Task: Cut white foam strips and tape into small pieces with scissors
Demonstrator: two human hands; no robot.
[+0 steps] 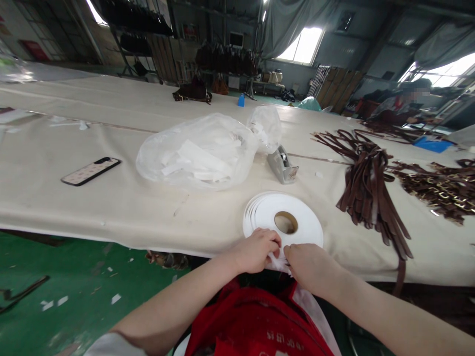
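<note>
Hard by the near edge of the table sits the white roll, left hand pinching a white strip at its near rim, right hand curled alongside, grip too hidden to tell! Tabletop stretches away left of the roll; plastic bag and tape dispenser hem its far side, brown straps its right.

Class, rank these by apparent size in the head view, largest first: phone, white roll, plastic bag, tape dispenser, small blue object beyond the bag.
1. Plastic bag
2. White roll
3. Phone and tape dispenser: too alike in area to rank
4. Small blue object, farthest of these from the camera
</note>
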